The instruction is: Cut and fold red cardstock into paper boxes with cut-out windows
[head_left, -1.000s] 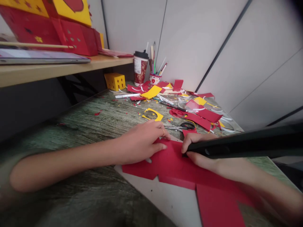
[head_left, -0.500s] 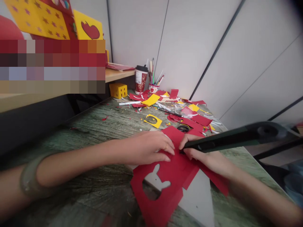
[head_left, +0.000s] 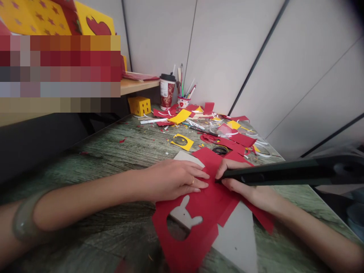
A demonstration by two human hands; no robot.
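Observation:
My right hand (head_left: 241,189) grips a long black utility knife (head_left: 278,172), its front end down at the red paper (head_left: 200,242). The blade itself is too small to make out. My left hand (head_left: 176,178), with a ring on one finger, lies flat on the same paper, fingers stretched toward the knife's tip. A rabbit-head shape with two ears is cut out of the paper's near part. Through this hole show the tabletop and part of a grey board (head_left: 239,235), which lies under the paper.
Red and yellow paper scraps (head_left: 182,116), a marker (head_left: 154,121) and a black roll (head_left: 220,151) litter the far table. Behind them stand a lidded coffee cup (head_left: 167,93), a pen pot (head_left: 184,101) and a small yellow paper box (head_left: 140,106). A shelf (head_left: 142,86) overhangs at left.
The knife's rear end has swung lower while its tip stays in about the same place. My left hand's fingers have flattened and shifted slightly, baring more of the grey board's far corner.

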